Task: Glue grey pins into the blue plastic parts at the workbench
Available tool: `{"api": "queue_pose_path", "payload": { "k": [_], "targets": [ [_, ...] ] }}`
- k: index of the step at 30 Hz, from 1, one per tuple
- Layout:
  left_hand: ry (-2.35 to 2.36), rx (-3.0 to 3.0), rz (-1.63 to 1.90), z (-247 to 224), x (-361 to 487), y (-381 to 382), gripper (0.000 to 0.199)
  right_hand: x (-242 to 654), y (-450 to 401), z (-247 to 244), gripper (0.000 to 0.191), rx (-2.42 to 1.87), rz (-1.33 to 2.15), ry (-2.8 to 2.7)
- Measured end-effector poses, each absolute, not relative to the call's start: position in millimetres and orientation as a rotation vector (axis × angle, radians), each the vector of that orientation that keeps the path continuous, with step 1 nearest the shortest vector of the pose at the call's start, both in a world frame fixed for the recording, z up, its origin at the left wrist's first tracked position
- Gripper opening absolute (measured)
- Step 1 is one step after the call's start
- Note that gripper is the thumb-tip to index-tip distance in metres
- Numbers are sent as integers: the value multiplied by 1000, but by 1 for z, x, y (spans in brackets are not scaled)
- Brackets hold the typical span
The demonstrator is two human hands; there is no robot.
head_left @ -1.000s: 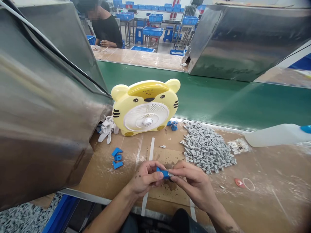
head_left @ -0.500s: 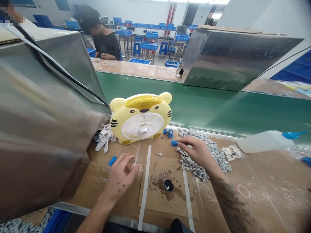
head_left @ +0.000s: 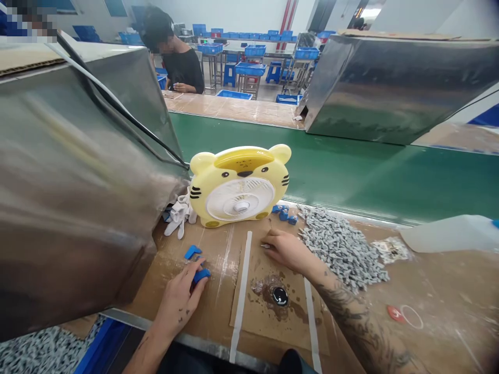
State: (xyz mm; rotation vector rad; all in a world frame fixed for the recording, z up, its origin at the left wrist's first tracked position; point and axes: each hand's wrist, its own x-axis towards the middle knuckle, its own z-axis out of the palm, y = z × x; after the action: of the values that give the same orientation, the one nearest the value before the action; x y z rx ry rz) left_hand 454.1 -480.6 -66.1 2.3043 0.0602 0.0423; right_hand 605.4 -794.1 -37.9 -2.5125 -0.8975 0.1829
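Note:
My left hand [head_left: 181, 293] grips a small blue plastic piece [head_left: 201, 275] between thumb and fingers, low over the bench. Just beyond its fingertips lies another blue piece [head_left: 192, 252]. My right hand [head_left: 287, 251] is closed in a pinch at the top of the taped cardboard sheet [head_left: 257, 311], its fingertips on a small grey part [head_left: 265, 245]. Nearer me on that sheet is a round black dish [head_left: 280, 296] with shiny contents, surrounded by wet stains. To the right of my right hand spreads a heap of small grey parts [head_left: 343, 249].
A yellow animal-faced fan [head_left: 239, 184] stands behind my hands, white gloves [head_left: 179, 215] at its left. Several blue pieces [head_left: 284, 214] sit at its right foot. A white bottle [head_left: 448, 234] lies at right. Metal boxes [head_left: 89, 171] flank the green belt [head_left: 351, 166]; a person [head_left: 181, 67] sits opposite.
My right hand has set its blue piece down by the fan and moved to the small grey part. My left hand has taken hold of a blue piece. The view has shifted slightly.

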Motion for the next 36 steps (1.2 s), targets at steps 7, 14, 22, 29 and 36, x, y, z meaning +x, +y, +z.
{"api": "queue_pose_path", "payload": {
  "k": [7,14,22,29,36],
  "targets": [
    [19,1671,-163,-41,462,-525,16,585,-810,-41,21,-2394,154,-803],
    [-132,1643,-243,-45,471,-551,16,517,-835,-28,31,-2025,191,-394],
    [-418,1852,-185,-56,474,-578,21,478,-833,-11,24,-2110,338,-284],
    [-614,1985,-39,-66,474,-577,34,483,-818,-5,22,-2457,256,-704],
    [-664,2036,24,-62,476,-581,35,483,-821,7,19,-2398,132,-636]
  ]
}}
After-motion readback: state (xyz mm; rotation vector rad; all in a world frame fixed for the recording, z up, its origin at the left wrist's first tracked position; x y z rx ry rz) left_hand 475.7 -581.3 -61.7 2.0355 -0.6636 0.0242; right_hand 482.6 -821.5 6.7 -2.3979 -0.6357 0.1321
